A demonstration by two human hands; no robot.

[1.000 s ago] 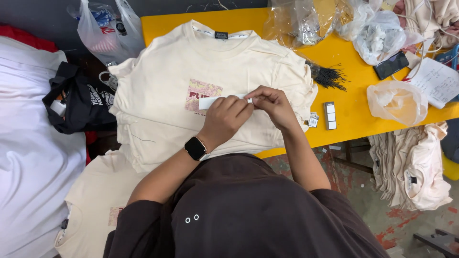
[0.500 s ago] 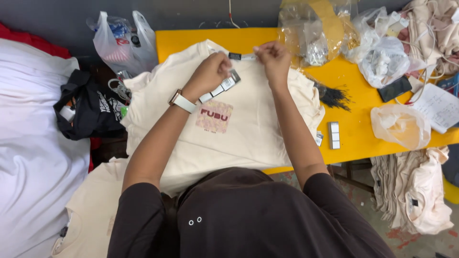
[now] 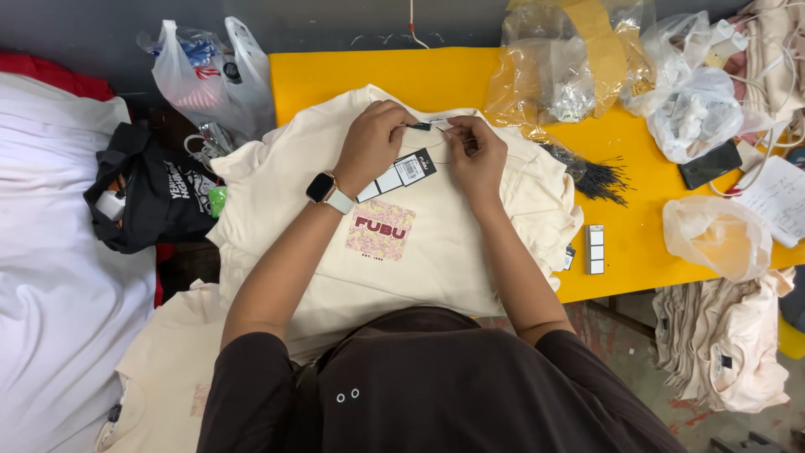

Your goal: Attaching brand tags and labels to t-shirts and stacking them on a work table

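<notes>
Cloth in white fills the far left, and beside it I see a black bag and a white plastic bag at the desk's corner. Next comes the yellow desk with a stack of cream T-shirts on it; the top shirt lies flat, chest print up, collar away from me.

My left hand, with a watch at the wrist, is closed at the collar, fingertips pinched on the top end of a black and white hang tag. The tag trails down from that grip, lying slantwise on the shirt's chest just above the print. My right hand is right beside it, also pinched shut at the neck label; what it grips is too fine for me to tell, perhaps a fastener.

I judge the tagging of this shirt to be midway: the tag is brought to the collar, but I cannot see it fastened, and both hands are on it. The shirts beneath look untagged from here.

Further right a bundle of thin black fasteners lies on the desk, then a small pack of tags near the edge, clear plastic bags, a phone, and more cream shirts heaped on the floor
</notes>
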